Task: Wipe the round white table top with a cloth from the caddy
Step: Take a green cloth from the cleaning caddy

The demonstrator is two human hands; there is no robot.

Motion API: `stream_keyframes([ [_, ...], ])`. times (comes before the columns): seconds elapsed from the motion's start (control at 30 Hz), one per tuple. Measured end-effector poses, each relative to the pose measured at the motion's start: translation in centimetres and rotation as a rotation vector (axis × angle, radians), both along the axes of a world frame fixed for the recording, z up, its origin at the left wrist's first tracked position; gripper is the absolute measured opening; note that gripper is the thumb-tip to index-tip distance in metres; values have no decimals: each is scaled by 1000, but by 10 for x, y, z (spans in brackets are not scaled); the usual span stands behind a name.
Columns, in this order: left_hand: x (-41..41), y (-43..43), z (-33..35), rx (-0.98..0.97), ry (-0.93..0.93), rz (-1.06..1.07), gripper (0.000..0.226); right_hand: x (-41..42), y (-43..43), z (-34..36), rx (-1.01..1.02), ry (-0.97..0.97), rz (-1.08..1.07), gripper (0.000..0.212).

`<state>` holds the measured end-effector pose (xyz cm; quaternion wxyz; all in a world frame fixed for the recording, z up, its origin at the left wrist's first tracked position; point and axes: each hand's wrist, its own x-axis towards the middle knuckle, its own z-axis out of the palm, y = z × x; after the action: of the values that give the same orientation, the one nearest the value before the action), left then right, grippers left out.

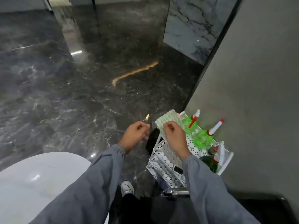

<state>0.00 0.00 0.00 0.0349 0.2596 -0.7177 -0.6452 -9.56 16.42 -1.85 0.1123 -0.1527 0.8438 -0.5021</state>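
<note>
Above the caddy (163,160), our right hand (174,135) pinched the striped cloth (168,118) clear of the bottles (203,139), our left hand (135,135) curled, seemingly empty, beside it, probably to spread it.

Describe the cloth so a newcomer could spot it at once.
Beside the grey wall on the right stands a white perforated caddy. At its far end the right hand holds the cloth. It is the only soft, pale green-and-white ribbed thing there, unlike the glossy green spray bottles beside it.
</note>
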Motion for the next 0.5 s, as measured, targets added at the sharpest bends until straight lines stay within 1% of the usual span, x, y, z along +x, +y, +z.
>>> stream_keyframes([
  [0.07,-13,5,-9,-50,-40,-2,13,-8,6,-8,91,29,-42,10],
  [0.13,-27,11,-22,-20,-75,7,10,-14,11,-24,172,26,-55,15],
  [0.2,-42,16,-30,-52,-104,4,21,-19,15,-36,224,35,-47,21],
  [0.3,-64,17,-42,-108,-141,-35,53,-24,18,-48,244,20,-76,21],
  [0.33,-72,15,-51,-107,-150,-39,58,-26,19,-53,250,12,-99,21],
  [0.4,-86,14,-60,-113,-152,-67,56,-29,22,-60,253,-15,-150,19],
  [0.5,-102,15,-61,-126,-159,-107,69,-34,25,-66,234,-74,-226,10],
])
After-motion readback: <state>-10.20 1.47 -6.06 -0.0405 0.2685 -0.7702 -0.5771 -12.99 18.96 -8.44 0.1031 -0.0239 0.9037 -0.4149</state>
